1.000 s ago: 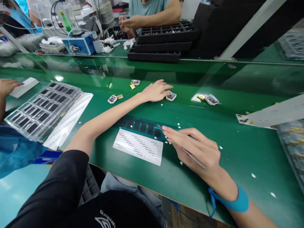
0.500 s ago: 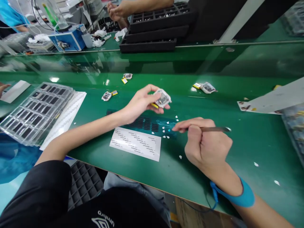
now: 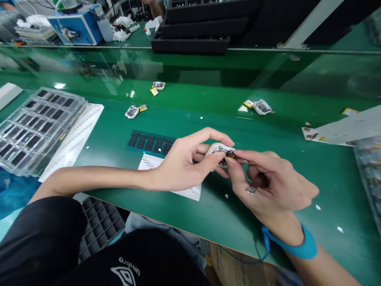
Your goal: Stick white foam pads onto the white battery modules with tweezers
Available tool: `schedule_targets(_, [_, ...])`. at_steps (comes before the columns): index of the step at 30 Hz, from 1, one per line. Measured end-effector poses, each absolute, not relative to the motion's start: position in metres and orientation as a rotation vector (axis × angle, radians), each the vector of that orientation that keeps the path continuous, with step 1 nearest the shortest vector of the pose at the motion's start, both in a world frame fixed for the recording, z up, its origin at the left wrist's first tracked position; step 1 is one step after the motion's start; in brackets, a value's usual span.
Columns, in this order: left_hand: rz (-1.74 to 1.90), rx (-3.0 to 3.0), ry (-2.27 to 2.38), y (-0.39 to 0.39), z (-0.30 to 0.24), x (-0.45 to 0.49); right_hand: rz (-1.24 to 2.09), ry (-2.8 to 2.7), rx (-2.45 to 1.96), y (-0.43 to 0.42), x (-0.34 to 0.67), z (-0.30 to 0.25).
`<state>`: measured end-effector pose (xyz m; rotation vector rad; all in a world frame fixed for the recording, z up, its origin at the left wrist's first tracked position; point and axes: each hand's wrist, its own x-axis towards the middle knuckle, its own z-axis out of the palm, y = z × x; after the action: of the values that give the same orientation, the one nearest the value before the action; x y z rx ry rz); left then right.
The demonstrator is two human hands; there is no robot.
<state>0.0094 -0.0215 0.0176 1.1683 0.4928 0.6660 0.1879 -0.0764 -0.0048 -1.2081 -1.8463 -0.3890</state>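
Observation:
My left hand [image 3: 190, 163] holds a white device housing [image 3: 212, 148] with a circuit board inside, tilted above the green table. The fingers and thumb of my right hand [image 3: 268, 182] pinch at a small dark and orange part [image 3: 229, 155] at the housing's right side. Slim metal tweezers [image 3: 251, 190] are tucked in the right hand, mostly hidden by it. Below the left hand lie a teal sheet with rows of black strips [image 3: 150, 142] and a printed white sheet [image 3: 190, 192], partly covered by the forearm.
Similar housings with yellow batteries lie farther back: one on the left [image 3: 132, 111], one behind it [image 3: 158, 85], one on the right [image 3: 262, 107]. A clear compartment tray [image 3: 38, 127] stands left. Black trays [image 3: 190, 45] and a blue box [image 3: 76, 27] are at the back. White bits dot the table.
My left hand has brought the housing down and right, and my right hand has come up to it. The fingers of both now meet at the housing. The tweezers have turned within the right hand.

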Motion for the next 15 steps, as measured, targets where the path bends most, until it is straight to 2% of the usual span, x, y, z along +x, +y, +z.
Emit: schedule_targets(15, [0.768,1.188,0.631,-0.021,0.010,0.011,-0.286,-1.851,-1.234,-0.071,0.178,-0.008])
